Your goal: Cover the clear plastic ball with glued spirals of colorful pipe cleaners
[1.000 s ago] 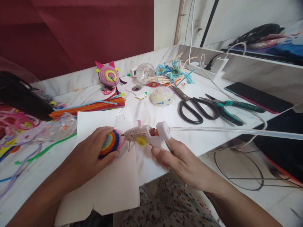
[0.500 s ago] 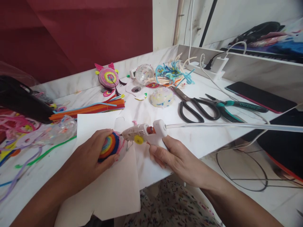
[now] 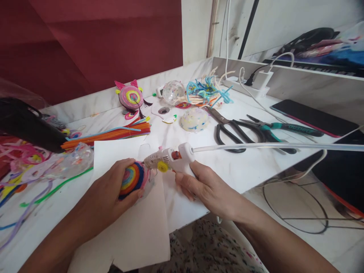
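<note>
My left hand (image 3: 113, 185) is wrapped round a ball (image 3: 131, 178) with rainbow rings of fuzzy coil; its right side shows pink coil and a clear surface. In my right hand (image 3: 204, 185) is a white glue gun (image 3: 167, 157) with a yellow knob, its fingers closed on the handle. The nozzle points left and meets the ball's upper right edge, though whether it touches I cannot tell. A long clear glue stick (image 3: 270, 146) runs out of the gun's back to the right. Under the ball lies a sheet of white card (image 3: 142, 235).
Scissors (image 3: 239, 132) and pliers (image 3: 284, 129) lie right of the gun, near a phone (image 3: 313, 115). Behind are a speckled half dome (image 3: 195, 120), a finished-looking pink eared ball (image 3: 131, 96) and blue stems (image 3: 207, 91). Orange pipe cleaners (image 3: 113, 135) and a black object (image 3: 28, 123) are at left.
The glue gun and my right hand have shifted slightly left, with the nozzle staying at the ball's edge. The ball has turned a little in my left hand.
</note>
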`<state>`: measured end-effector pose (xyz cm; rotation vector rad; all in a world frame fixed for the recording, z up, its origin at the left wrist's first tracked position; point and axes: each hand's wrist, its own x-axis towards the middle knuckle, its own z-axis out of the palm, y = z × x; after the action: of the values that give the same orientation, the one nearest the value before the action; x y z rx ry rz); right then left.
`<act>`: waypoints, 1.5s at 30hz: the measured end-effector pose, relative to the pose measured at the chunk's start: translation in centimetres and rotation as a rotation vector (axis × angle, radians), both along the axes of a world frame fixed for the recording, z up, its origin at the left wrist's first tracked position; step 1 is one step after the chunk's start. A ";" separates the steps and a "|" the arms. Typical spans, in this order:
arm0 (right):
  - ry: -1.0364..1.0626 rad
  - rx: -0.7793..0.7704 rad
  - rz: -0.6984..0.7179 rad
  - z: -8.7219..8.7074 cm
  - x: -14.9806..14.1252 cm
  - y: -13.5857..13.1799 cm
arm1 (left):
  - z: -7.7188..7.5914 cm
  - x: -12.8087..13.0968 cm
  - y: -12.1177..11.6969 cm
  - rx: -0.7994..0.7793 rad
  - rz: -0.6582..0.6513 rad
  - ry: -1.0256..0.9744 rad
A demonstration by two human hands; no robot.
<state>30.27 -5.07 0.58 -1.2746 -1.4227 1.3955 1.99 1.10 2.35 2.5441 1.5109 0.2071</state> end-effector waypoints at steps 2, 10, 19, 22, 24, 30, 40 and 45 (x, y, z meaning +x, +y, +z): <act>0.000 -0.006 -0.003 0.1 -0.1 0.2 | 0.0 0.0 -0.1 -0.001 0.017 -0.001; -0.008 -0.012 0.009 0.1 0.0 0.3 | -0.4 -0.3 0.1 0.016 0.004 -0.083; -0.023 0.002 0.027 0.0 0.7 -0.6 | -0.4 -0.2 0.1 0.016 0.004 -0.052; -0.034 -0.002 0.023 -0.2 0.8 -1.0 | -0.4 -0.3 0.2 0.012 0.004 -0.041; -0.036 0.005 0.021 -0.2 0.8 -1.0 | -0.5 -0.3 0.2 0.021 -0.001 -0.046; -0.010 0.021 0.020 0.2 0.5 -0.4 | -0.5 -0.2 0.1 0.022 -0.009 -0.047; 0.058 -0.010 0.008 0.4 0.1 -0.2 | -0.6 -0.1 0.2 0.025 0.004 -0.074; 0.075 0.028 -0.046 0.3 0.0 -0.2 | -0.5 0.1 0.1 -0.005 0.035 -0.091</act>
<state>30.25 -5.24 0.85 -1.2175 -1.3496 1.3733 2.13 1.22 1.85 2.4705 1.5205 0.3185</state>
